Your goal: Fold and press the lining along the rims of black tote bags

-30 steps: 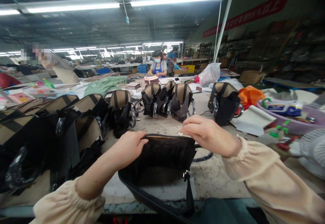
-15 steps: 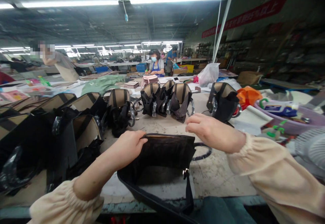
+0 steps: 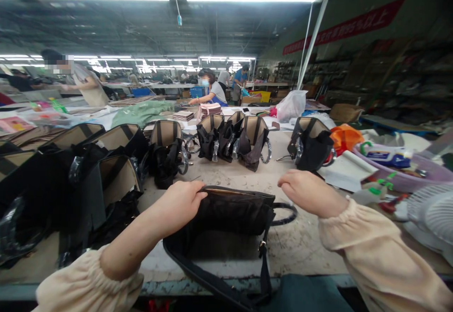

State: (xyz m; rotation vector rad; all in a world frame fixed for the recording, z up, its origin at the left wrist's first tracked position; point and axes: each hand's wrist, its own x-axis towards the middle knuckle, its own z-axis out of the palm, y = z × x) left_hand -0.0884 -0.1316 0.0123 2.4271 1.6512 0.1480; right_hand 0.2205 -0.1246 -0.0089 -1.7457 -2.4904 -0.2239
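Observation:
A black handbag [image 3: 233,210], unfinished and opened out, stands at the front edge of the worktable. My left hand [image 3: 182,203] pinches its upper edge at the left corner, thumb and fingers closed on the fabric. Off the bag's right end, a little above its looped handle [image 3: 285,214], hovers my right hand [image 3: 306,190]. Its fingers are curled and pressed together; whatever they hold, if anything, is hidden. A strap with a metal buckle [image 3: 262,247] hangs down at the bag's right side.
Several black bags with tan linings, such as one bag [image 3: 120,180] at left and another bag [image 3: 309,142] at right, stand around. A purple basin [image 3: 421,180], a white fan [image 3: 432,213] and an orange bag [image 3: 345,137] lie to the right. Co-workers [image 3: 215,90] work across the table.
My right hand has moved a little right and down, farther from the bag's edge. My left hand keeps its pinch. A co-worker opposite has leaned left.

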